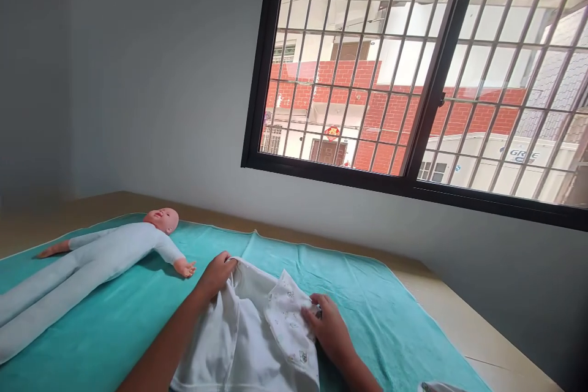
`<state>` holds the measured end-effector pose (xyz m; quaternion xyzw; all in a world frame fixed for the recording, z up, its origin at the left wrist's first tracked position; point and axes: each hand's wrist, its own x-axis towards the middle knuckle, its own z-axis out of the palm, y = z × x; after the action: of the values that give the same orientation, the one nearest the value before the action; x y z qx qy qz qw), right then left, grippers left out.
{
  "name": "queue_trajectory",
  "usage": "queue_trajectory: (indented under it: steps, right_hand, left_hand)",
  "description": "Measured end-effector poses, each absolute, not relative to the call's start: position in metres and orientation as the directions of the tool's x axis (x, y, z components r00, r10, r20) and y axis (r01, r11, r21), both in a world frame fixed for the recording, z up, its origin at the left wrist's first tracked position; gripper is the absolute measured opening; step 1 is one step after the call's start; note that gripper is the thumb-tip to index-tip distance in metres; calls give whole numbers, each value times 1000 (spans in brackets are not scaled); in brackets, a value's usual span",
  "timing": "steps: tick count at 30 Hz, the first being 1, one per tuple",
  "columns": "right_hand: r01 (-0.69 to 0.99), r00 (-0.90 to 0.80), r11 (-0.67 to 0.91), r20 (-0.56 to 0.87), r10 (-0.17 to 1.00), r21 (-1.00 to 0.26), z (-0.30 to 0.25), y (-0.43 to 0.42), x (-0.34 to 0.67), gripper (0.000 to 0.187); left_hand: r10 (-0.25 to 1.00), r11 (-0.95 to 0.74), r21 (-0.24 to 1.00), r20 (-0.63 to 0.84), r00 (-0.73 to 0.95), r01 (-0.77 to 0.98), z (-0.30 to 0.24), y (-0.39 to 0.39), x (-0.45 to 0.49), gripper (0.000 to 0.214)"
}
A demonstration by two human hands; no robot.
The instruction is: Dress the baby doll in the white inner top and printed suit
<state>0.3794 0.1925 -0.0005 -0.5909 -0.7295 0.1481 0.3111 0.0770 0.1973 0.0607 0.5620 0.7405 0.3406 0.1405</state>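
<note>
A white baby shirt [257, 343] with a small printed pattern on its turned-back front panel lies spread in front of me, its lower part running to the bottom of the view. My left hand [219, 277] is closed on the shirt's upper left edge, fingertips curled over the cloth. At the shirt's right edge, my right hand [329, 326] pinches the printed panel between thumb and fingers. Left of my hands, a baby doll [110, 251] in white fabric lies on its back, one arm stretched toward my left hand.
A turquoise cloth [367, 294] covers most of the wooden surface [487, 337]. Part of another light fabric piece [441, 387] shows at the bottom right. Behind stand a grey wall [160, 73] and a barred window with a dark frame [331, 169].
</note>
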Motion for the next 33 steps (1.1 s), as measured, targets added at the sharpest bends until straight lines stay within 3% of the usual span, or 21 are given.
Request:
queue_trajectory:
  steps: [6,8,11,13,15,19,23,27,29,33]
  right_hand:
    - [691,-130,309,308,942,-653,-7,199,380,25]
    - [531,-114,339,331,937,-776,-6,202,382,31]
    - [183,-52,288,283,958,-940,-1,206,389,45]
    - [10,7,222,222,975,-975,3,207,394,48]
    - [-72,59,164,160,985,-984,7,207,399,48]
    - [-60,24,93,92,995,-994,12,204,393,53]
    - [-92,-263,55,77,962,-994,22,184,360,70]
    - [-88,-502,136,162,850,-987,39,146,320,90]
    - [-27,-489,195,183,853,-980,47,131,307,81]
    - [218,-379,394,294,877,-893,50,129,305,28]
  left_hand:
    - [932,43,713,223,-285,699,85,185,77,12]
    - [913,52,646,279,-298,762,94,179,75,6]
    - [830,62,525,445,-336,849,106,171,76,15]
    - [767,56,562,505,-396,825,113,167,79,17]
    - [738,47,682,469,-485,730,120,164,82,19]
    - [816,-8,871,290,-500,491,136,158,92,23]
    - [977,-116,976,146,-154,185,148,143,111,23]
    - [965,-189,981,176,193,48,158,123,127,22]
    - [942,-198,980,183,282,26,163,116,132,19]
    - [960,-178,979,195,202,-96,170,112,132,13]
